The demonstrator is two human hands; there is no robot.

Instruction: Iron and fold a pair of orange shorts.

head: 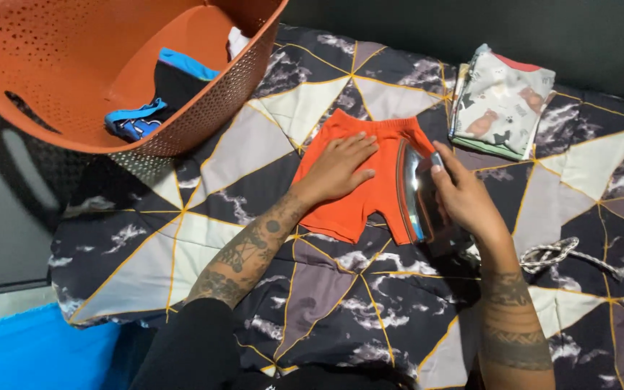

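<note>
A small pair of orange shorts [370,198] lies flat on a patterned black, grey and white blanket [254,180]. My left hand [339,167] presses flat on the left side of the shorts, fingers spread. My right hand [464,198] grips an iron [414,191], tilted so that its shiny soleplate faces left, over the right leg of the shorts.
An orange perforated laundry basket [59,94] with blue, black and white clothes stands at the back left. A folded stack of printed light clothes [501,101] lies at the back right. The iron's braided cord [565,254] trails off to the right. Blue floor shows at lower left.
</note>
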